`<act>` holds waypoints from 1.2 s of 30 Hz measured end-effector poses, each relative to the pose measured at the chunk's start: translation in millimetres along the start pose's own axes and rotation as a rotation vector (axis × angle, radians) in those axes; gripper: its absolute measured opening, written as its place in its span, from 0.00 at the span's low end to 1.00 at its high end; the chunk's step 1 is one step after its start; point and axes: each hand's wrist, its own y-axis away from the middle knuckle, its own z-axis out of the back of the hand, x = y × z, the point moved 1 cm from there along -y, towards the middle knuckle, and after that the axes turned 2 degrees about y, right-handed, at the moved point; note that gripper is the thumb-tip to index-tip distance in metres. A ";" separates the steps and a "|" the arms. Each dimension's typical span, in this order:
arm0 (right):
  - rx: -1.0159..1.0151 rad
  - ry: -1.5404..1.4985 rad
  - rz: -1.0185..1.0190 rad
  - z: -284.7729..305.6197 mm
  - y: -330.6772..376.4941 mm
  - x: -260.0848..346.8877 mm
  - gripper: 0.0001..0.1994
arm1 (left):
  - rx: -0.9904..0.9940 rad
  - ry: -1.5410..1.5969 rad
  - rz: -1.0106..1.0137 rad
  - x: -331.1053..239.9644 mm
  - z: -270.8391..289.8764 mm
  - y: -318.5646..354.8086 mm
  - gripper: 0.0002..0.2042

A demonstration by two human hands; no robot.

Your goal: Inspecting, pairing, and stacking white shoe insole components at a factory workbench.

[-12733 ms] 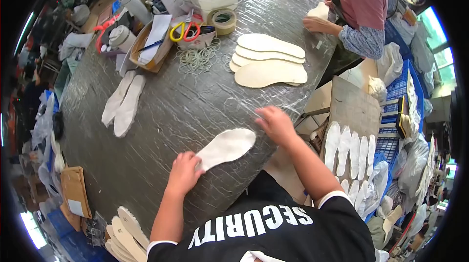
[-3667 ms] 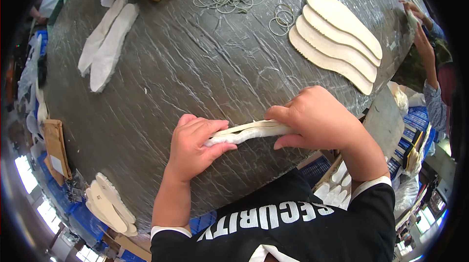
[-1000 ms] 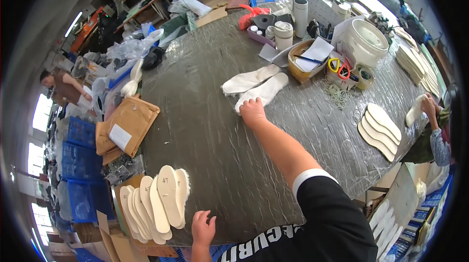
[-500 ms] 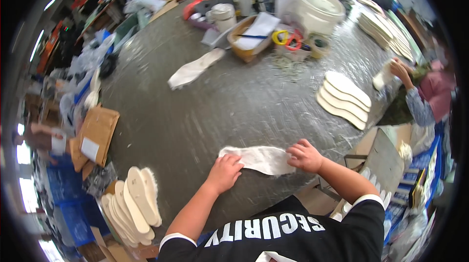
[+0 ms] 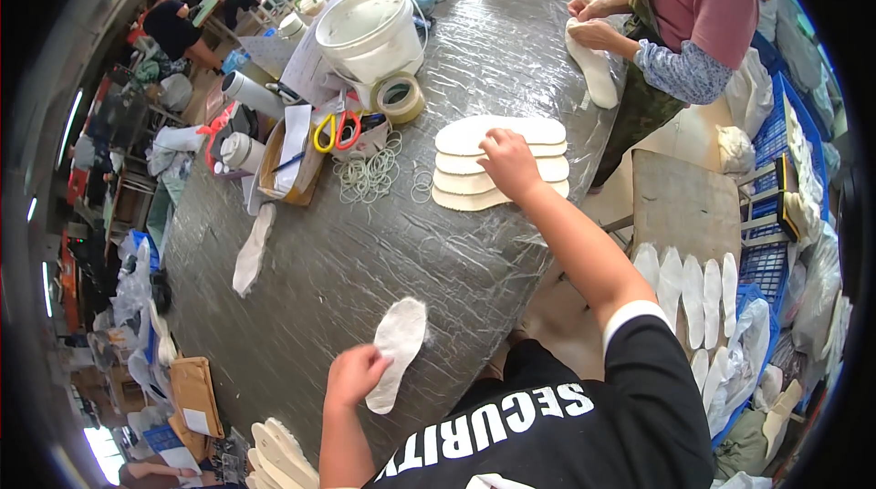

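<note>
Indoors, dark creased tabletop (image 5: 306, 343), cluttered workshop (image 5: 119, 138) around, left hand (image 5: 356, 374) pinching white insole (image 5: 402, 327), right hand (image 5: 509, 163) at stacked insoles (image 5: 470, 185), grip unclear

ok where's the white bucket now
In the head view, the white bucket stands on the table, left of upper centre, just behind the tape roll.

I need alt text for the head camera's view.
A person's left hand is at the edge of a fuzzy white insole on a dark worktable; the right hand is over fanned cream insoles. Nearby, a co-worker's hands hold another insole.
</note>
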 end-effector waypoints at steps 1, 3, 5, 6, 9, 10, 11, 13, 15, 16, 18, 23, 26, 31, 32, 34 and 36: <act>0.024 0.046 -0.015 -7.0 -14.0 -11.9 0.15 | -0.087 -0.014 -0.154 -22.8 7.9 -20.3 0.10; 0.042 0.072 -0.017 -13.0 -42.9 -14.7 0.17 | -0.318 0.040 -0.642 -62.8 7.5 -72.3 0.07; 0.658 0.069 -0.086 -7.5 -65.5 -13.2 0.19 | -0.404 0.086 -0.758 -111.7 2.6 -127.7 0.16; 0.628 0.125 0.010 -13.8 -69.8 -16.6 0.16 | -0.469 0.041 -0.789 -135.8 1.7 -153.9 0.19; 0.722 0.186 0.175 -23.4 -84.5 -1.5 0.12 | -0.514 -0.072 -0.728 -157.6 -11.4 -220.2 0.22; 0.716 0.249 0.259 -28.4 -85.8 -6.8 0.11 | -0.468 -0.139 -0.674 -161.6 -18.6 -235.0 0.24; 0.723 0.255 0.257 -30.6 -86.4 -23.6 0.11 | -0.465 -0.130 -0.678 -172.5 -22.9 -239.0 0.24; 0.375 0.160 -0.063 -23.7 -92.0 -72.5 0.08 | -0.343 -0.218 -0.556 -194.9 -26.8 -242.1 0.22; 0.112 0.266 -0.179 15.1 -107.3 -81.1 0.05 | -0.442 -0.219 -0.611 -191.4 -14.2 -241.5 0.19; -0.169 0.367 -0.103 39.0 -107.4 -93.5 0.06 | -0.334 -0.190 -0.536 -202.2 -3.7 -246.0 0.16; -0.400 0.397 -0.034 99.6 -106.3 -79.4 0.05 | -0.394 0.040 -0.506 -195.1 4.3 -254.3 0.09; -0.979 0.112 0.106 202.5 -70.3 -40.7 0.02 | -0.238 0.154 -0.388 -198.9 18.8 -265.6 0.10; -0.922 -0.435 -0.055 201.0 -45.2 -5.8 0.02 | -0.545 0.487 -0.527 -182.7 21.0 -256.8 0.09; -0.561 -1.015 -0.172 147.0 17.0 64.8 0.02 | -0.208 1.115 -0.919 -199.4 35.8 -160.0 0.36; -0.486 -1.163 -0.230 138.0 27.5 83.6 0.02 | -0.324 0.972 -0.994 -196.3 38.2 -135.7 0.36; -0.366 -1.317 -0.278 117.5 48.8 115.6 0.02 | -0.435 0.803 -1.034 -167.9 33.4 -99.7 0.37; -0.230 -1.376 -0.250 102.3 68.2 137.4 0.03 | -0.555 0.523 -0.772 -124.3 26.9 -73.6 0.34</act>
